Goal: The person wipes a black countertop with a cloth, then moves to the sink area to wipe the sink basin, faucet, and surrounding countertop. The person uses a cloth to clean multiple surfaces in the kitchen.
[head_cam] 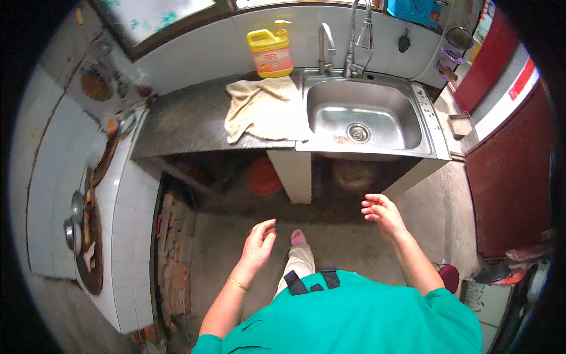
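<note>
My left hand (260, 242) hangs over the floor in front of the counter, holding nothing, its fingers slightly curled and thumb apart. Out in front of the sink cabinet is my right hand (382, 213), also without anything in it, fingers loosely bent and apart. Neither touches the counter. Before me a stainless steel sink (389, 110) is set into the dark countertop (185, 119), with small scraps near its drain (358, 132). A crumpled cream cloth (267, 110) lies left of the basin. Behind the cloth stands a yellow pump jug (272, 55) bearing a label.
Two faucets (326, 48) rise behind the sink. At left, a white-tiled ledge (132, 248) carries a round wooden lid (95, 270) and metal bowls (70, 234). Brickwork (177, 274) borders the floor. A dark red door (508, 177) stands at right. Below the counter is a red basin (264, 177).
</note>
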`<state>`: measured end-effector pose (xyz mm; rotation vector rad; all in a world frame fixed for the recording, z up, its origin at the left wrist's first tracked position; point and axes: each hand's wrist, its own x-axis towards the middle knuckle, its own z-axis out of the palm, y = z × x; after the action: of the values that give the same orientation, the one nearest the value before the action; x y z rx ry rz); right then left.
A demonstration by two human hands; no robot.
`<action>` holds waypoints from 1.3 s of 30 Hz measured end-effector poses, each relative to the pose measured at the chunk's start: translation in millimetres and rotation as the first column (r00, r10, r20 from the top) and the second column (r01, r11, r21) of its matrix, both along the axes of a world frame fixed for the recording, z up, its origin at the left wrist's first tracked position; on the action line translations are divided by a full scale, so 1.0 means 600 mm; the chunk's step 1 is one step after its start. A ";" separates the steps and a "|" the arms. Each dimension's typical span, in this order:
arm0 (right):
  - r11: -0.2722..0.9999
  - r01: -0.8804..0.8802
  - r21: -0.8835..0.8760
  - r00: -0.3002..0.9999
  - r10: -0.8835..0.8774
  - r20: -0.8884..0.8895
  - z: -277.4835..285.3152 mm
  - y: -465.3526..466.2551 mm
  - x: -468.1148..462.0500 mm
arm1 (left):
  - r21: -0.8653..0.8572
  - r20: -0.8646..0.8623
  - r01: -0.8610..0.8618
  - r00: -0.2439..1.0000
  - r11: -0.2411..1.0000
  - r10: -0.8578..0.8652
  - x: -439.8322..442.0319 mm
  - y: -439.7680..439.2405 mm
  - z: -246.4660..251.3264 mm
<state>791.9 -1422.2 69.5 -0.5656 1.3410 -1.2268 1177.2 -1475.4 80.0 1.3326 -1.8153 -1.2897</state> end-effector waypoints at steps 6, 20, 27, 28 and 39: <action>0.997 0.082 0.002 0.990 -0.082 -0.115 0.042 -0.171 -0.073 | -0.248 -0.002 0.216 0.975 0.944 -0.223 -0.179 -0.249 0.028; 0.548 -0.620 0.562 0.000 0.716 -0.698 -0.198 -0.540 -0.124 | -0.475 0.419 0.366 0.894 0.800 -0.161 -0.423 -0.413 -0.056; 0.311 -0.920 0.237 -0.178 0.204 -0.963 -0.250 -0.590 -0.108 | -0.442 0.494 0.357 0.863 0.823 -0.109 -0.439 -0.420 -0.040; 0.301 -0.903 0.308 -0.272 0.157 -0.949 -0.255 -0.608 -0.121 | -0.396 0.515 0.360 0.849 0.844 -0.120 -0.440 -0.420 -0.038; 0.903 -0.172 0.394 -0.156 0.370 -0.916 -0.255 -0.581 -0.488 | -0.373 0.553 0.372 0.825 0.850 -0.119 -0.444 -0.417 -0.035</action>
<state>499.0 -1770.9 -83.4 -1.8546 2.3293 -0.0059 911.0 -1725.5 58.7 1.2514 -2.5457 -0.5423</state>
